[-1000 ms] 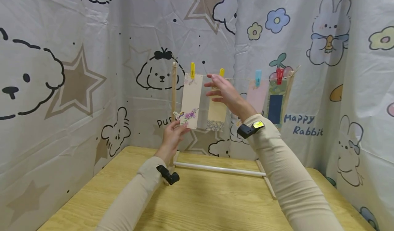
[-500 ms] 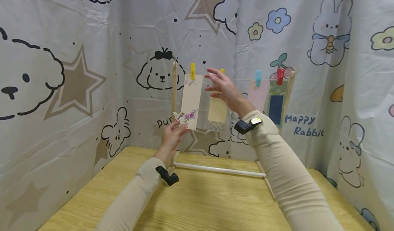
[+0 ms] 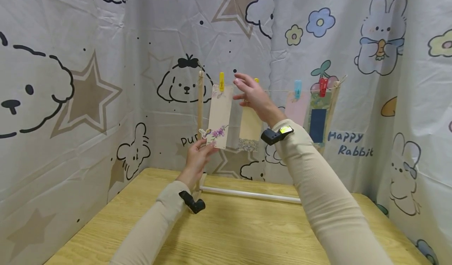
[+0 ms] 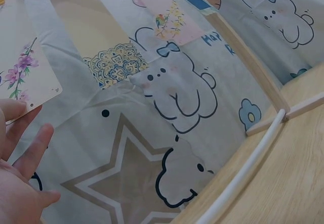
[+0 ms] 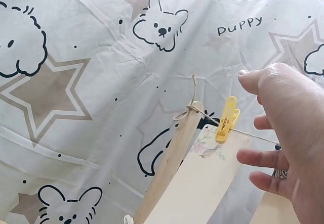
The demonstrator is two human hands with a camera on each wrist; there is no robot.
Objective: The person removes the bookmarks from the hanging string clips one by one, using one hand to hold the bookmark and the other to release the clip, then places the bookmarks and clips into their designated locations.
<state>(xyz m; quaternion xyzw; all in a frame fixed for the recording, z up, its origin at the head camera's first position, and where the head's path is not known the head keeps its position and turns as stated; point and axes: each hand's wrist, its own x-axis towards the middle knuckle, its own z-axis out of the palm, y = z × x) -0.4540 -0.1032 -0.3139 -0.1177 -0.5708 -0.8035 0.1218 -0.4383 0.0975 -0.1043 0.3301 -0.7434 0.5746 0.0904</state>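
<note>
A cream bookmark-shaped card (image 3: 219, 116) with purple flowers hangs from a string, held at its top by a yellow clothespin (image 3: 221, 81). My left hand (image 3: 197, 159) pinches the card's lower left corner between thumb and fingers. My right hand (image 3: 255, 96) is raised to the right of that clothespin, its fingers spread and loosely bent, holding nothing. In the right wrist view its fingertips come near the card's upper right edge. Partly behind the right hand hangs a tan card (image 3: 250, 127) with a lace-patterned lower end, and its yellow clothespin (image 3: 256, 80) shows just above the hand.
Farther right hang a pink card (image 3: 296, 110) on a blue clothespin (image 3: 297, 89) and a green-and-navy card (image 3: 317, 119) on a red clothespin (image 3: 323, 87). Wooden posts (image 3: 200, 104) carry the string. A white rod (image 3: 247, 194) joins their feet on the wooden table (image 3: 226, 229). Patterned curtains surround it.
My right hand has risen and shifted slightly left, from in front of the tan card toward the first yellow clothespin. The left hand stays on the cream card.
</note>
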